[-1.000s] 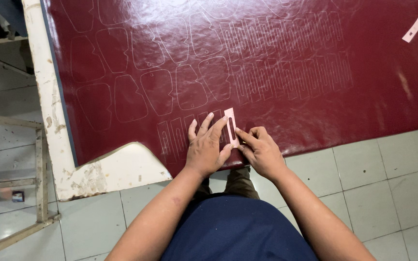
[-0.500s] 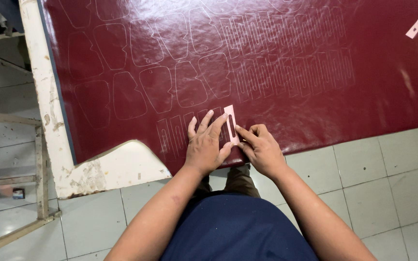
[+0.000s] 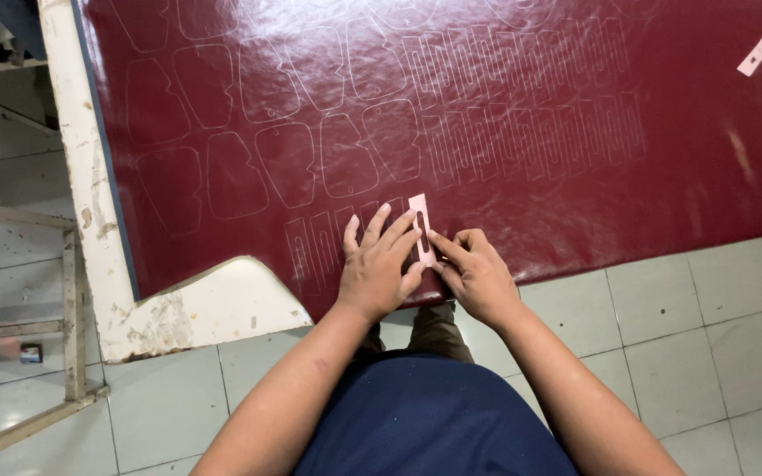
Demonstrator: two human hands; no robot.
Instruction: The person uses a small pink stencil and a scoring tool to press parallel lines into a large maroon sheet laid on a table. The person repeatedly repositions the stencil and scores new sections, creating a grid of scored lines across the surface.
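Left hand (image 3: 379, 269) is spread flat, fingers (image 3: 396, 231) fanned wide and pressing down on a small pink template (image 3: 422, 227), a narrow strip with a slot down its middle. Fingertips pin the strip's left edge, palm resting on the sheet beneath. Right hand (image 3: 475, 273) sits just beside it on the right, fingers curled in tight, forefinger and thumb pinched together at the strip's near right edge. Whether something thin is gripped in that pinch, I cannot tell; nothing shows between the fingertips.

The template lies upright on the near edge of a big glossy dark red sheet (image 3: 504, 97), roughly in the middle of its width. Just left of the strip there is a short row of pale slotted outlines (image 3: 315, 247) already drawn on the sheet, the same shape as the strip. Farther away, more of those narrow outlines (image 3: 522, 115) run in long rows, and to the far left sit larger rounded shield-like outlines (image 3: 284, 163) in two rows.

Out at the far right corner, a second pink strip (image 3: 759, 48) lies tilted on the red sheet, well apart from the hands.

The sheet covers a tabletop with a worn white painted edge (image 3: 90, 176) along its left side, curving in at the near left corner. Below, pale floor tiles (image 3: 707, 335), and a wooden frame (image 3: 46, 264) standing off to the left.
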